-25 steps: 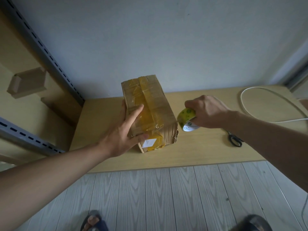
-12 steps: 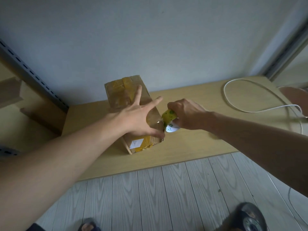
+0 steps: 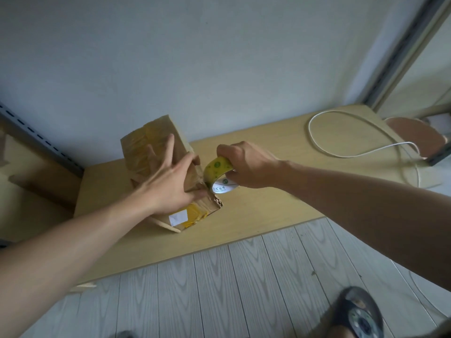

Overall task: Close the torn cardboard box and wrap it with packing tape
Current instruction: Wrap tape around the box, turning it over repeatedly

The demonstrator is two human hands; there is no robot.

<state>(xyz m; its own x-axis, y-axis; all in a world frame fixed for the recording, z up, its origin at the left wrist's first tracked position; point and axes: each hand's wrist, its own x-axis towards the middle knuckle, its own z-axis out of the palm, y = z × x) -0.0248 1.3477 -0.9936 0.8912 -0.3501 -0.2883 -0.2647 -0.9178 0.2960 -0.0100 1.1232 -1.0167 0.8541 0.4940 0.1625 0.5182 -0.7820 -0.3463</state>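
Head view: left hand point(image 3: 168, 184), off the side now, spreads flat atop the torn brown cardboard box point(image 3: 151, 132) on the wooden table point(image 3: 268, 211); right hand point(image 3: 246, 164) grips the yellow tape roll point(image 3: 217, 169) against it (wrapping seems underway)

White cable point(image 3: 346, 157) looped on wooden table point(image 3: 268, 211), grey plank floor point(image 3: 244, 289), dark slipper point(image 3: 358, 313)
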